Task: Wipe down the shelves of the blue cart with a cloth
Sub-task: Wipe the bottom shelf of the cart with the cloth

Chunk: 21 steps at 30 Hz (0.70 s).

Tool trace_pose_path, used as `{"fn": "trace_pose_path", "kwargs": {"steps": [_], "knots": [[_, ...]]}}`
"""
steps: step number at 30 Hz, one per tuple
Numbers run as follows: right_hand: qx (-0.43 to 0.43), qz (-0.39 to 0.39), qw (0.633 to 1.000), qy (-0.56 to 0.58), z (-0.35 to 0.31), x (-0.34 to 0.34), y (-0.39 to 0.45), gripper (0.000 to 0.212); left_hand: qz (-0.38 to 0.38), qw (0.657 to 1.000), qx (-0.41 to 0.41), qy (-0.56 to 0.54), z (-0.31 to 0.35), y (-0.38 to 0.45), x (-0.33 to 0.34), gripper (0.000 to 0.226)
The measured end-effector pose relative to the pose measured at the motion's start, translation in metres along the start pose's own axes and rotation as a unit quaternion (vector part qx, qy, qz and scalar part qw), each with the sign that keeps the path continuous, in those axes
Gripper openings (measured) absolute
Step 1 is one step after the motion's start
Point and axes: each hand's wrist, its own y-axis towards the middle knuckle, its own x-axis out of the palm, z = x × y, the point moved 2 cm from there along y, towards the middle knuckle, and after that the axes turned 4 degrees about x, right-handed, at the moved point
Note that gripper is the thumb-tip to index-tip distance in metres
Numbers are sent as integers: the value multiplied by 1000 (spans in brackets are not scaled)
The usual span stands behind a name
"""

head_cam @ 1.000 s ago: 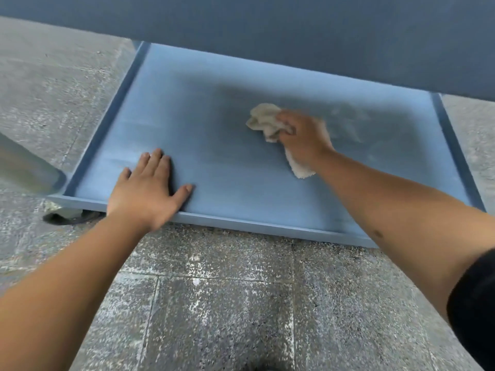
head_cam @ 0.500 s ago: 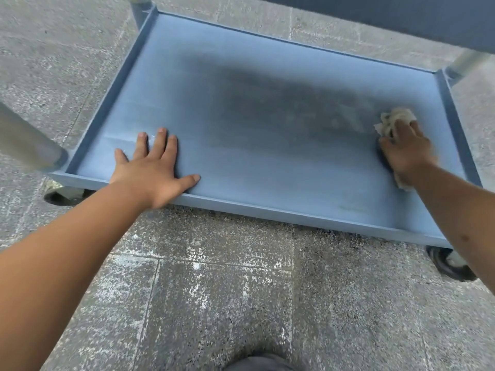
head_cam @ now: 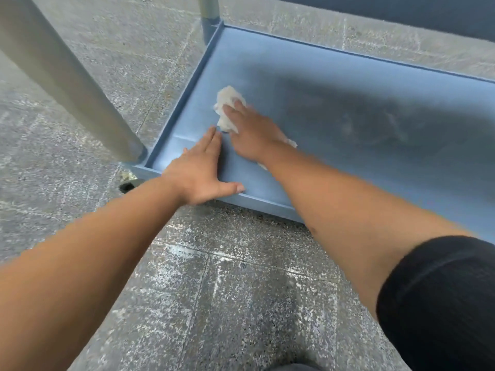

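The blue cart's bottom shelf (head_cam: 348,156) is a shallow tray with a raised rim, low over the floor. A crumpled whitish cloth (head_cam: 227,101) lies on the shelf near its left end. My right hand (head_cam: 254,132) lies flat on the cloth with straight fingers and presses it against the shelf; cloth shows beyond the fingertips and beside the wrist. My left hand (head_cam: 198,172) rests flat on the shelf at the front left corner, fingers straight, thumb along the front rim. The two hands nearly touch.
A grey cart post (head_cam: 67,76) rises from the front left corner and another post (head_cam: 209,12) stands at the back left corner. The upper shelf (head_cam: 401,9) overhangs at the top right. A black caster (head_cam: 130,185) sits under the front left corner. Speckled stone floor (head_cam: 214,290) surrounds the cart.
My right hand has swept the cloth from the right end of the shelf to the left end, beside my left hand. The left hand stays at the front left corner. The view has shifted left.
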Motion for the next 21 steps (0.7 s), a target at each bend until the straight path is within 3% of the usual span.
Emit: {"fn": "trace_pose_path", "kwargs": {"steps": [3,7,13,18,21], "knots": [[-8,-14,1000,-2,-5,3,2,65,54,996,-50,52,-29,-15,-4,144],[-53,-4,998,27,-20,2,-5,68,74,995,-45,55,-33,-15,1,146],[-129,-84,985,73,-59,2,-32,97,102,994,-29,28,-35,-18,2,147],[-120,-158,974,104,-31,-14,-81,60,97,994,-32,28,-38,-17,3,148],[-74,-171,974,129,8,-20,-120,57,81,995,-40,51,-38,-14,2,146]]}}
